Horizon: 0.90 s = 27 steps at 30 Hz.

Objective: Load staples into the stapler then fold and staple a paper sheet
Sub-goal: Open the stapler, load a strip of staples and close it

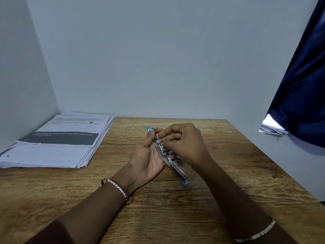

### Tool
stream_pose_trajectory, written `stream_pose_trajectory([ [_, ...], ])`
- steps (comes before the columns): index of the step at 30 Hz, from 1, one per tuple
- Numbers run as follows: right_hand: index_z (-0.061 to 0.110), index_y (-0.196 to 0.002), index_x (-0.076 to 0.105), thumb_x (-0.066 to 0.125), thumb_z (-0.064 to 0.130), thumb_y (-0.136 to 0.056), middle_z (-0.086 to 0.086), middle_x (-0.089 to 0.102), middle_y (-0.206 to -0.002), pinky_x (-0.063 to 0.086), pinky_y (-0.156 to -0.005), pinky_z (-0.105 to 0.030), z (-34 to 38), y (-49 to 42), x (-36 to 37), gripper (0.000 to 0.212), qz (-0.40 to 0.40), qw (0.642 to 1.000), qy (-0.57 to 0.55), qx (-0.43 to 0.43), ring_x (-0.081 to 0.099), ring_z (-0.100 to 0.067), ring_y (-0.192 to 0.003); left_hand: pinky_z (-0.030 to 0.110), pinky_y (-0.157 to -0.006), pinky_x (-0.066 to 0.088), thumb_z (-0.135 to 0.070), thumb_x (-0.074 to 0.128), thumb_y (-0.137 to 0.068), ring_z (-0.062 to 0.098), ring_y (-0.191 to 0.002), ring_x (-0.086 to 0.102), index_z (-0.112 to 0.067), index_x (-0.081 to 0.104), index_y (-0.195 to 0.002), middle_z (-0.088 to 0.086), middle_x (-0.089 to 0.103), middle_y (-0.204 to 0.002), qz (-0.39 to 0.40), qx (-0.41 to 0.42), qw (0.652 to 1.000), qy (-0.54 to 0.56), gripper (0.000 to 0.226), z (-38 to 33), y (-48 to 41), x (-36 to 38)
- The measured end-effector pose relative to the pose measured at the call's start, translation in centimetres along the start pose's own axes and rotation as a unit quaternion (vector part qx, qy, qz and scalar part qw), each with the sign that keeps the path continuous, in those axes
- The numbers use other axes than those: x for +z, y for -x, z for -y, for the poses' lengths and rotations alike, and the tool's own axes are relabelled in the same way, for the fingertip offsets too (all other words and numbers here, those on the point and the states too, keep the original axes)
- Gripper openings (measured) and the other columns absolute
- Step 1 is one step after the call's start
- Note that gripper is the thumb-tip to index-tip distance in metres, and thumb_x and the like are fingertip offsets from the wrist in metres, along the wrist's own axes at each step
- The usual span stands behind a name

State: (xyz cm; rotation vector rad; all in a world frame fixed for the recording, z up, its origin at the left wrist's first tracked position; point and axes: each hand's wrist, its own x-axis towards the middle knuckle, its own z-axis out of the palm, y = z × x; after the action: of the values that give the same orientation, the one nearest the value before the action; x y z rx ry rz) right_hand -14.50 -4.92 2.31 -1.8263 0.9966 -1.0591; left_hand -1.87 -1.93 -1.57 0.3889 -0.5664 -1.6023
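A blue and silver stapler is swung open, its metal channel running from upper left to lower right above the wooden table. My left hand cradles it from the left, palm up. My right hand pinches its fingertips over the upper part of the channel, on what looks like a small strip of staples; the strip is mostly hidden by the fingers. A stack of printed paper sheets lies on the table's left side.
A grey wall stands right behind the table and along its left side. A dark blue curtain hangs at the right, with some papers under its lower edge. Both wrists wear bracelets.
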Motion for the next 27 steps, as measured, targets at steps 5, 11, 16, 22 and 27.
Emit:
stream_pose_trajectory([
  [5, 0.008, -0.093, 0.081, 0.071, -0.008, -0.078, 0.004, 0.076, -0.074, 0.055, -0.051, -0.014, -0.14, -0.07, 0.41, 0.025, -0.013, 0.997, 0.066, -0.046, 0.07, 0.003, -0.057, 0.043, -0.093, 0.039, -0.035, 0.033, -0.107, 0.027, -0.099, 0.064, -0.019, 0.056, -0.096, 0.013, 0.07, -0.108, -0.007, -0.005, 1.0, -0.001, 0.03, 0.02, 0.14, 0.1],
  [11, 0.009, -0.095, 0.083, 0.07, -0.006, -0.079, -0.001, 0.081, -0.084, 0.052, -0.054, -0.007, -0.23, -0.11, 0.47, 0.026, -0.02, 0.991, 0.108, -0.073, 0.067, 0.006, -0.057, 0.041, -0.086, 0.042, -0.035, 0.036, -0.106, 0.027, -0.096, 0.062, -0.019, 0.057, -0.094, 0.012, 0.071, -0.098, -0.014, -0.01, 1.0, -0.009, 0.029, -0.08, 0.2, 0.03],
  [16, 0.01, -0.093, 0.083, 0.07, -0.004, -0.078, -0.005, 0.081, -0.081, 0.062, -0.055, -0.023, -0.22, -0.1, 0.26, 0.025, -0.014, 0.992, 0.109, -0.058, 0.075, -0.008, -0.064, 0.044, -0.086, 0.043, -0.035, 0.033, -0.107, 0.029, -0.095, 0.063, -0.018, 0.057, -0.094, 0.015, 0.074, -0.098, -0.006, -0.003, 1.0, -0.021, 0.032, -0.04, 0.16, -0.16],
  [22, 0.013, -0.089, 0.083, 0.074, -0.002, -0.08, -0.002, 0.078, -0.071, 0.053, -0.041, -0.02, -0.27, -0.13, 0.1, 0.02, -0.013, 0.992, 0.117, -0.043, 0.075, -0.019, -0.056, 0.049, -0.087, 0.048, -0.034, 0.041, -0.1, 0.031, -0.095, 0.066, -0.017, 0.057, -0.097, 0.016, 0.074, -0.105, 0.014, -0.004, 1.0, -0.026, 0.024, 0.0, 0.02, -0.41],
  [27, 0.015, -0.089, 0.084, 0.081, 0.005, -0.077, -0.002, 0.08, -0.076, 0.051, -0.055, -0.009, -0.1, -0.53, -0.4, 0.015, 0.009, 0.985, 0.16, -0.064, 0.075, -0.008, -0.066, 0.058, -0.099, 0.048, -0.033, 0.046, -0.096, 0.034, -0.1, 0.07, -0.015, 0.06, -0.098, 0.018, 0.071, -0.113, 0.022, -0.014, 1.0, -0.016, 0.022, 0.1, -0.15, -0.8],
])
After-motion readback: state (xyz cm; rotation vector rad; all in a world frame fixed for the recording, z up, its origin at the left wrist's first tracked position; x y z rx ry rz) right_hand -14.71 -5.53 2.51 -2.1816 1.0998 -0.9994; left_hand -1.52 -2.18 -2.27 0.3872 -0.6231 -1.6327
